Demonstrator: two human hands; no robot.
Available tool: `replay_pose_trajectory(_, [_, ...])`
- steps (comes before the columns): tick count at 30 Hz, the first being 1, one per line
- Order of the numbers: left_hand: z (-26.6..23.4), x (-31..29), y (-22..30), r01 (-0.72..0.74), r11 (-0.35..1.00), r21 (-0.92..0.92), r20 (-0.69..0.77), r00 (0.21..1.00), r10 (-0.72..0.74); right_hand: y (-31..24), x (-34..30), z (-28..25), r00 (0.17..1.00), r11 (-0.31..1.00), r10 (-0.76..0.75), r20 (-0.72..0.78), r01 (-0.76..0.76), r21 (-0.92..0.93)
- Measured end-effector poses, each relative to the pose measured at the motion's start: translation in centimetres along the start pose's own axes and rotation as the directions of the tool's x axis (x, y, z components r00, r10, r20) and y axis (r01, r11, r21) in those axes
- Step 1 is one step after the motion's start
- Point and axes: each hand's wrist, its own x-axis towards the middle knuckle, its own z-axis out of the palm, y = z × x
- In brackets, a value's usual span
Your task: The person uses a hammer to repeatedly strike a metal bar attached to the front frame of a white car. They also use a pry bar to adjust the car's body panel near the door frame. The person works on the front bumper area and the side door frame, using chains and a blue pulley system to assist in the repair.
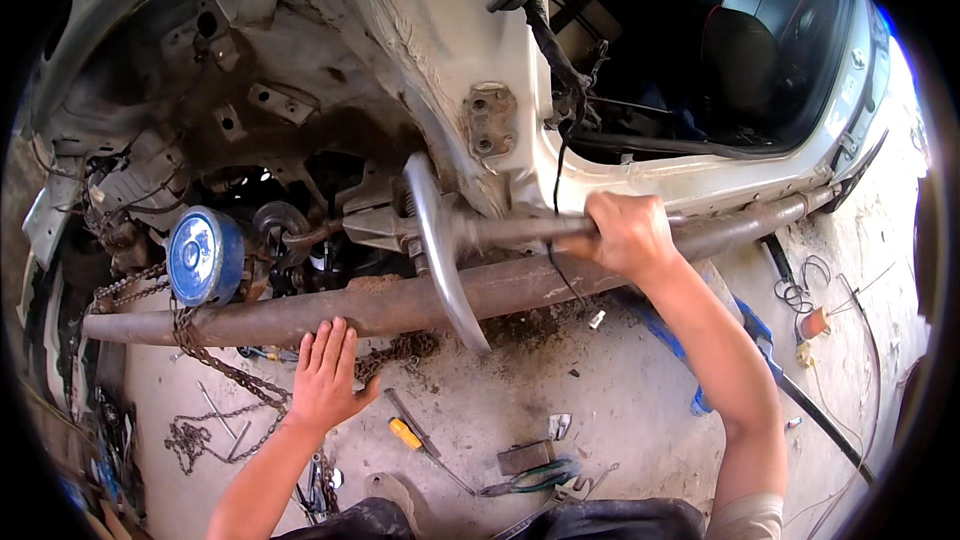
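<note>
My right hand (625,233) grips the handle of a pickaxe-like tool, whose curved metal head (440,250) lies across a long rusty pipe (420,300). The pipe runs low along the side of a stripped white car body (450,60). The flat palm of my left hand (325,370) is pressed on the concrete floor just below the pipe, fingers spread and holding nothing. A rusty chain (215,365) is wrapped around the pipe's left part, next to a blue round cylinder (203,256).
Loose on the floor lie a yellow-handled screwdriver (412,437), green-handled pliers (530,480), a small metal block (525,457) and more chain (190,435). A blue-and-black bar (790,380) stretches along the right. The open door sill shows dark seats (745,50) inside.
</note>
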Motion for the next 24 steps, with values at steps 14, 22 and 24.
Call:
replay_pose_trajectory(14, [0.4, -0.4, -0.3, -0.036, 0.999, -0.001, -0.021, 0.999, 0.036, -2.0, 0.7, -1.0, 0.997, 0.997, -0.044, -0.070, 0.049, 0.066])
replay_pose_trajectory(22, [0.5, -0.6, -0.1, -0.027, 0.999, -0.029, 0.004, 1.000, 0.027, -2.3, 0.9, -1.5, 0.996, 0.995, -0.018, -0.092, 0.027, 0.100])
replay_pose_trajectory(24, [0.7, -0.6, 0.1, 0.001, 0.999, -0.035, 0.019, 1.000, -0.001, -1.4, 1.3, -1.2, 0.989, 0.978, -0.084, -0.119, 0.105, 0.181])
